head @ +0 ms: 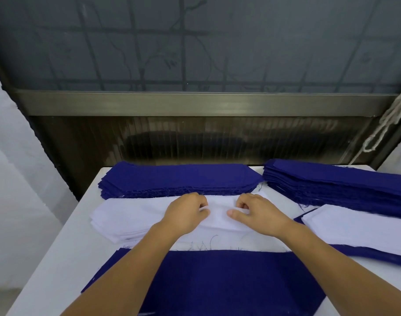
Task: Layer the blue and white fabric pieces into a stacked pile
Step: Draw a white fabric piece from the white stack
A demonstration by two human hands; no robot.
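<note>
views: one, head-worn, wide-angle | position: above the near edge of the table [65, 226] | facing: forward and down across the table toward the window [195, 42] behind it | range: close, forearms reach from the bottom edge | shared area: none, single view

On the bench [58, 258], the left hand [187, 213] and right hand [258, 213] pinch the top piece of the white fabric stack [131, 215], fingers curled. A blue piece [217, 281] lies nearest; blue stacks [179, 179] sit behind.
</note>
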